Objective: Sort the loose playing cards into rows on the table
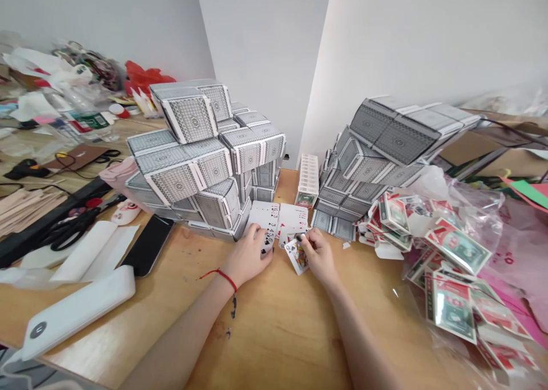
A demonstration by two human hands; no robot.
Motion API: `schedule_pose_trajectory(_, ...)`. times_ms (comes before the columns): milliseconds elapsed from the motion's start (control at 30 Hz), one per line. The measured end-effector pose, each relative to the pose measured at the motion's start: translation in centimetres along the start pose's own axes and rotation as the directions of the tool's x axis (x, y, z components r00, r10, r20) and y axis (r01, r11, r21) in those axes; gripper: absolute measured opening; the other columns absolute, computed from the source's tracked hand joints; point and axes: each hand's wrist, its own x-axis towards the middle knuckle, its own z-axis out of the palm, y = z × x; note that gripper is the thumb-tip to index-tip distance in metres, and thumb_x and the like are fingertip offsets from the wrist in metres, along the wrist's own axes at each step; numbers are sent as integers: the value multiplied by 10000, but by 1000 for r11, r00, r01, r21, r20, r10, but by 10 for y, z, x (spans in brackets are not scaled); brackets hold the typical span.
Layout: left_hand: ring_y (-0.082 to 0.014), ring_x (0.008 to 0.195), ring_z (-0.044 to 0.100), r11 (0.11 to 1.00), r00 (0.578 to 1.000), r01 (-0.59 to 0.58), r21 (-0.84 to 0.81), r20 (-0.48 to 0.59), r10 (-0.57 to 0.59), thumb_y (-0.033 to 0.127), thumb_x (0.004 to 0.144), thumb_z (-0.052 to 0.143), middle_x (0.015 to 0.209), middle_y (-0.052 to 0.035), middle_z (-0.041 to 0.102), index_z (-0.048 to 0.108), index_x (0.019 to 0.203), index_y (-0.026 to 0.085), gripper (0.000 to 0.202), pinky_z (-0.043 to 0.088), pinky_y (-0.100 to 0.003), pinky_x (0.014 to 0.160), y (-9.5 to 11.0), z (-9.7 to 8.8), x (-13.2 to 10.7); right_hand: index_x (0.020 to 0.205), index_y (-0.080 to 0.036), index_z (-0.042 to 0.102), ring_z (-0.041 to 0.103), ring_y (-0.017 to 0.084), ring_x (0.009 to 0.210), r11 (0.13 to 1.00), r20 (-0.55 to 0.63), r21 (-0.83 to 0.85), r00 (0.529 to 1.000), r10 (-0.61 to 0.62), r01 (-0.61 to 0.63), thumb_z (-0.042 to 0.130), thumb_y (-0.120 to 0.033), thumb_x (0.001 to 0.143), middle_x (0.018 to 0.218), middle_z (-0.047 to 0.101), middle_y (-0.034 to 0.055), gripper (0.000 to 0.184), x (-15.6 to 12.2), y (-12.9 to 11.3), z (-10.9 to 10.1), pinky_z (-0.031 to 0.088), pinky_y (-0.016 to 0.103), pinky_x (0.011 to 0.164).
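Observation:
Between two piles of card-made boxes, my right hand (317,254) pinches a face playing card (297,257) at its upper edge, tilted above the wood. Just behind it lies a spread of red-suited cards (293,218). My left hand (252,254) rests with fingers stretched over a column of black-suited cards (268,233), touching them; part of that column is hidden beneath the fingers. A red string bracelet (228,278) circles my left wrist.
Stacked boxes made of grey-backed cards stand left (184,167) and right (363,161). A row of card packs (307,179) sits behind. Opened card cartons (454,298) heap at right. A phone (148,246), scissors (77,225) and a white device (81,310) lie left.

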Motion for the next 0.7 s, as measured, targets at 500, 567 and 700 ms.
schedule_pose_trajectory(500, -164, 877, 591, 974, 896, -219, -64, -408, 175, 97, 687, 488, 965, -74, 616, 557, 976, 151, 302, 500, -277, 802, -5, 9, -2, 669, -174, 538, 349, 70, 388, 810, 124, 505, 954, 273, -298, 588, -381, 731, 448, 417, -62, 222, -1, -1, -2, 292, 198, 391)
schedule_pose_trajectory(567, -157, 879, 597, 960, 844, -280, -7, -478, 242, 80, 694, 496, 953, -65, 635, 562, 981, 154, 304, 490, -280, 833, -4, 8, -4, 673, -175, 533, 369, 72, 372, 809, 144, 502, 952, 271, -306, 594, -371, 723, 436, 429, -65, 211, -1, -3, -1, 317, 200, 382)
schedule_pose_trajectory(700, -163, 889, 605, 948, 793, -299, 105, -525, 308, 71, 722, 499, 979, -62, 651, 548, 1048, 159, 341, 475, -316, 870, -2, 6, -4, 666, -174, 512, 432, 79, 351, 829, 144, 467, 951, 272, -308, 593, -375, 719, 433, 473, -61, 223, -1, -6, -1, 323, 195, 362)
